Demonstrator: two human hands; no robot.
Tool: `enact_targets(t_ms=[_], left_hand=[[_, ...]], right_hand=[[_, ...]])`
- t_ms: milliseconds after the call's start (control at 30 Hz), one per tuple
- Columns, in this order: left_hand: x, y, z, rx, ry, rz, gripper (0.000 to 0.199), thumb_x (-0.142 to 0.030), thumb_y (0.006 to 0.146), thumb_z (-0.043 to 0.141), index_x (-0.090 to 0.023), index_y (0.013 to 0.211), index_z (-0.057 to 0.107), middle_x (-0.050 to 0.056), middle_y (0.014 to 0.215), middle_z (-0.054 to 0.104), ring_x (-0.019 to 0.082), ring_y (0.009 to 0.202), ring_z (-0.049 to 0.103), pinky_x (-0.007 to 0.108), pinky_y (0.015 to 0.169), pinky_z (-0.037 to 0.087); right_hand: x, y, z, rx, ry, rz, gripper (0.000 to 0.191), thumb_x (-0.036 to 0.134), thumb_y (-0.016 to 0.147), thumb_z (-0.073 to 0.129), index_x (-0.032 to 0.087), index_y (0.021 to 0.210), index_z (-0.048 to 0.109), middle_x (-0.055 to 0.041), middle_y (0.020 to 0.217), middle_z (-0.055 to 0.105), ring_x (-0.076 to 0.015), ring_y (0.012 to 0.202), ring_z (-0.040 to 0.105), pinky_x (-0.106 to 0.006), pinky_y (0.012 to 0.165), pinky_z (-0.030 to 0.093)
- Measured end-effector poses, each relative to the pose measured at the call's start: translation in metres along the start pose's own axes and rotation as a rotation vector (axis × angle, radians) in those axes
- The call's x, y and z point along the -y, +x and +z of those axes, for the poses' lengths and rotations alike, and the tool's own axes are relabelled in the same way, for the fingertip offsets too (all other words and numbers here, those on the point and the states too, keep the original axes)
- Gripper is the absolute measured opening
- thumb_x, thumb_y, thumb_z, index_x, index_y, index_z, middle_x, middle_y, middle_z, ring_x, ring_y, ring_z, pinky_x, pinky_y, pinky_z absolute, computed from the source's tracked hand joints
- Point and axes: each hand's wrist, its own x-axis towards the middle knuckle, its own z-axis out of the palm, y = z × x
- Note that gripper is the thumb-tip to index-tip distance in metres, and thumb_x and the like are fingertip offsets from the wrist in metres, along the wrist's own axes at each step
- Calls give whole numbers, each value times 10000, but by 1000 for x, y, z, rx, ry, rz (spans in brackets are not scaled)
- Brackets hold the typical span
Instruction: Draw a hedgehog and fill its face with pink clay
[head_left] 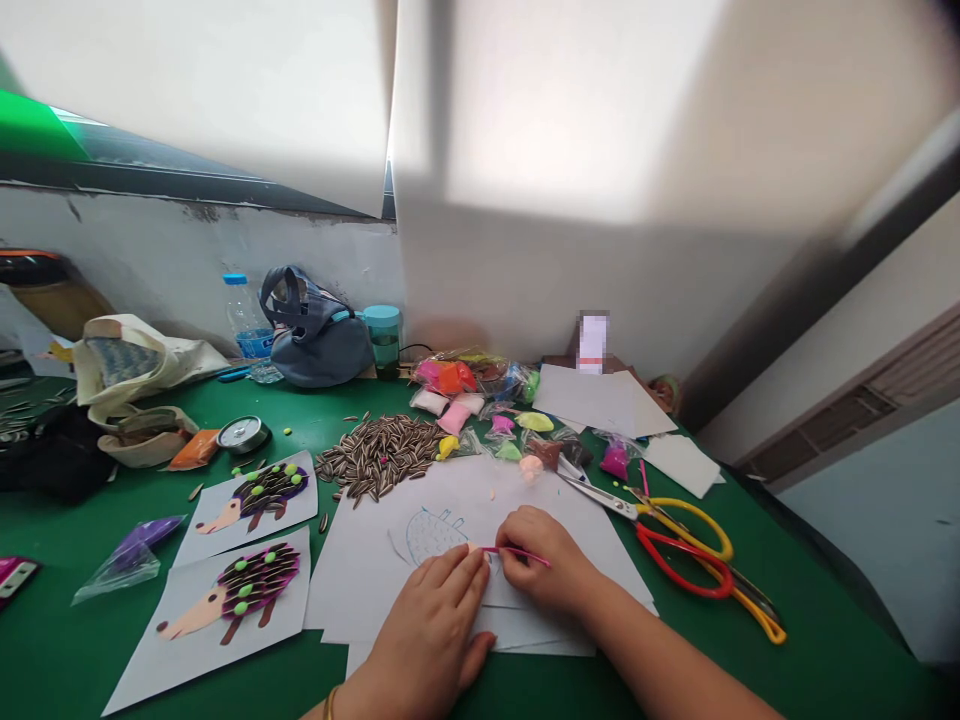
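Note:
A white sheet of paper (367,590) lies before me with a hedgehog-like outline (431,535) drawn in blue. My left hand (442,610) rests flat on it, fingers stretched out over the drawing's right end. A little peach-coloured clay seems to show at its fingertips; the rest is hidden. My right hand (544,555) pinches a thin pink stick (534,556), whose tip points left to the left fingertips. Left of the paper are two cards with finished hedgehogs, an upper one (262,493) and a lower one (251,583), covered in seeds and green dots.
A heap of striped sunflower seeds (382,455) lies behind the paper. Bags of coloured clay (454,378) spread along the back. Scissors (660,530) with red and yellow handles lie at right. A bottle (251,330), blue bag (319,345) and cup (385,345) stand by the wall.

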Motion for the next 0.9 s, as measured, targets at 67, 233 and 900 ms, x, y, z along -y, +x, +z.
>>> enact_targets(t_ms=[67, 233, 900], left_hand=[[0, -1, 0, -2, -5, 0, 522, -322, 855, 599, -163, 1346, 522, 118, 1378, 585, 299, 1230, 555, 443, 994, 486], [-1, -1, -2, -1, -24, -3, 529, -297, 844, 619, -154, 1345, 523, 121, 1385, 576, 310, 1245, 537, 456, 1000, 485], [-2, 2, -4, 18, -41, -18, 478, -372, 863, 639, -170, 1291, 575, 93, 1343, 614, 287, 1191, 561, 443, 993, 460]], right_hand=[[0, 0, 0, -15, 4, 7, 143, 70, 727, 545, 203, 722, 596, -9, 712, 618, -168, 719, 544, -281, 678, 389], [-1, 0, 0, -14, 32, 10, 140, 70, 725, 540, 200, 723, 592, -10, 716, 621, -167, 721, 547, -279, 681, 387], [-2, -2, 0, -16, 24, 4, 155, 50, 680, 534, 198, 708, 566, 0, 699, 593, -160, 711, 513, -273, 674, 357]])
